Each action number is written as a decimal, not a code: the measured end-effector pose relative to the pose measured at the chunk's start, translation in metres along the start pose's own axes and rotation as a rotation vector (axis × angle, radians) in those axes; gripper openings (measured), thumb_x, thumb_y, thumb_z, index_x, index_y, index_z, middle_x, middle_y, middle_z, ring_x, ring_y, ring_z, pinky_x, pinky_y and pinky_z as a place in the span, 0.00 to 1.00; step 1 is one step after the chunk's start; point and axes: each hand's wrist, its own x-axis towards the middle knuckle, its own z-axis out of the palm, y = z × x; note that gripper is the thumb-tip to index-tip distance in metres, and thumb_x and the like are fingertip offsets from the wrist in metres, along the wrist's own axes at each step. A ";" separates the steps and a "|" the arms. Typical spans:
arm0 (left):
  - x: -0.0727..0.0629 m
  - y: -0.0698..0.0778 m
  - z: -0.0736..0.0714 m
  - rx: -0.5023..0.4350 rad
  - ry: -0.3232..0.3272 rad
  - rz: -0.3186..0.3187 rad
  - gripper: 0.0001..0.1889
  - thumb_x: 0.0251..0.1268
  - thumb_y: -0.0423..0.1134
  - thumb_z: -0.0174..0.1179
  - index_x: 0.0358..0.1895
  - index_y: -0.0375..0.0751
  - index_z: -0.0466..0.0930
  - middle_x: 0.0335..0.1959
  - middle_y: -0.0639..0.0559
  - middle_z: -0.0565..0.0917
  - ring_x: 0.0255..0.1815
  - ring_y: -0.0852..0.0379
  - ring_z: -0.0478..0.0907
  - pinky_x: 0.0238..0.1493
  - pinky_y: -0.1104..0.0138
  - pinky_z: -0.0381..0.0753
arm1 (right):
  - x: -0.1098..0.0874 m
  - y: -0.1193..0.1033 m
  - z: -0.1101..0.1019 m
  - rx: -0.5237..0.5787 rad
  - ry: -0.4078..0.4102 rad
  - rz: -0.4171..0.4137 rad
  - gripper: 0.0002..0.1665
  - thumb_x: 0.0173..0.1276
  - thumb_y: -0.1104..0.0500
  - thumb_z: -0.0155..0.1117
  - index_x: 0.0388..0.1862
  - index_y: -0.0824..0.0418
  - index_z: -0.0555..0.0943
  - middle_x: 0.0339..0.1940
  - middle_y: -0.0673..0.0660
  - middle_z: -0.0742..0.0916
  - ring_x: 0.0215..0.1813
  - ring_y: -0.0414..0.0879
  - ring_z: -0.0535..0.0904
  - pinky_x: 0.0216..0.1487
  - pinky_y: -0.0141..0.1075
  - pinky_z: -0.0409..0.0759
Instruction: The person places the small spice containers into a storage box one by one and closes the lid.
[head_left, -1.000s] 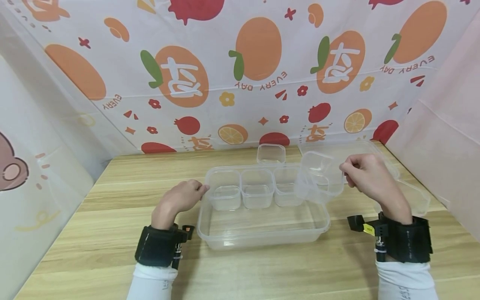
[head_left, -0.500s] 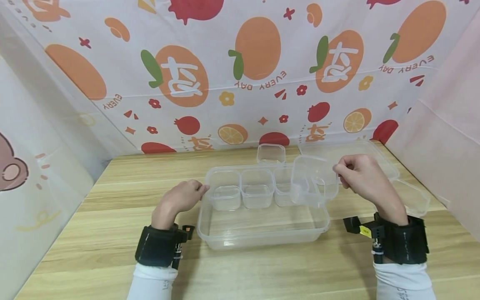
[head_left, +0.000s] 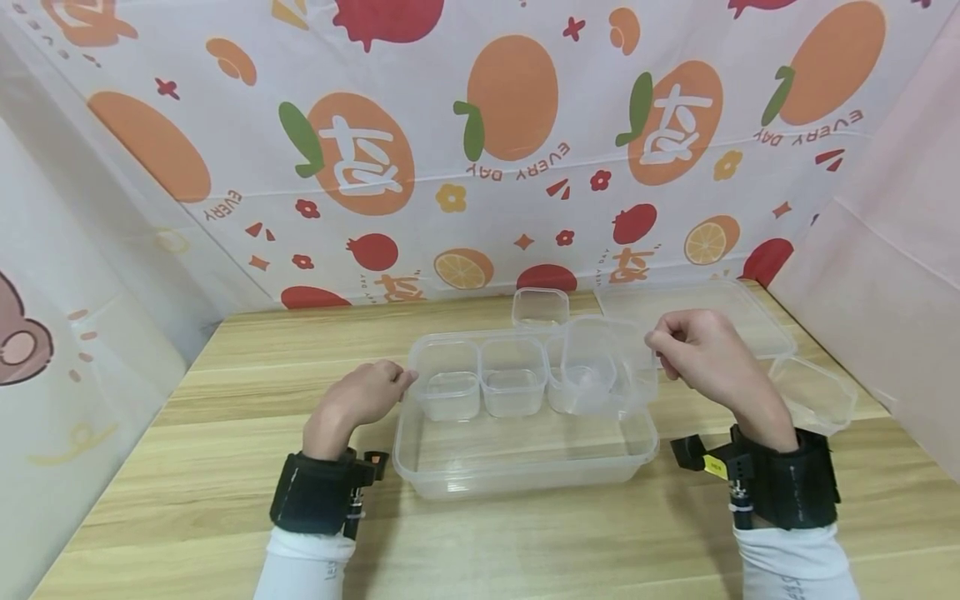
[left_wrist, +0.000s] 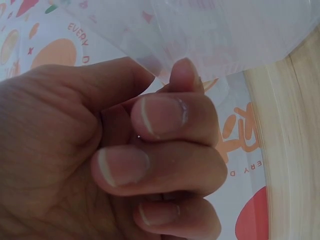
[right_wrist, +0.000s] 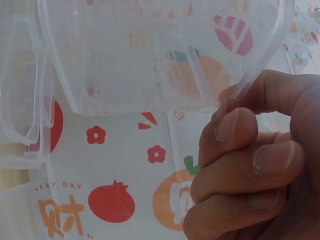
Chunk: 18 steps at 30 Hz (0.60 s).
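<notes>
A large clear plastic box (head_left: 525, 479) stands on the wooden table. Three small clear containers sit in a row along its back wall: a left one (head_left: 452, 402), a middle one (head_left: 513, 398) and a right one, partly covered from view. My left hand (head_left: 366, 398) pinches the box's left rim between thumb and index finger, the other fingers (left_wrist: 170, 167) curled below. Over the box's right part, my right hand (head_left: 701, 354) holds up another small clear container (head_left: 633, 367) by its edge, tilted. The right wrist view shows thumb and index pinching that container's wall (right_wrist: 125, 75).
Behind the box stands one more small clear container (head_left: 541, 307). A large flat clear lid (head_left: 720, 312) lies at the back right, with another clear plastic piece (head_left: 813, 392) nearer on the right. A fruit-print cloth (head_left: 517, 100) hangs behind the table.
My right hand has moved left with the small container, which now overlaps the right container of the row in the head view. My left hand has stayed on the rim.
</notes>
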 end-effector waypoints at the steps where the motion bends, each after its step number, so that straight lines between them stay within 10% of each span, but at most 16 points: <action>1: 0.000 0.000 0.000 -0.002 -0.001 0.000 0.17 0.78 0.43 0.44 0.36 0.35 0.78 0.25 0.48 0.69 0.29 0.52 0.68 0.31 0.62 0.65 | 0.000 -0.001 0.001 0.000 -0.003 -0.005 0.19 0.72 0.62 0.51 0.20 0.64 0.76 0.12 0.53 0.74 0.14 0.45 0.65 0.17 0.34 0.64; 18: 0.001 0.000 -0.001 0.001 0.002 0.007 0.17 0.78 0.43 0.44 0.37 0.35 0.79 0.24 0.49 0.68 0.28 0.53 0.67 0.30 0.63 0.65 | 0.002 -0.012 0.008 0.002 -0.055 0.014 0.17 0.69 0.64 0.50 0.19 0.62 0.75 0.13 0.52 0.73 0.16 0.45 0.65 0.18 0.34 0.62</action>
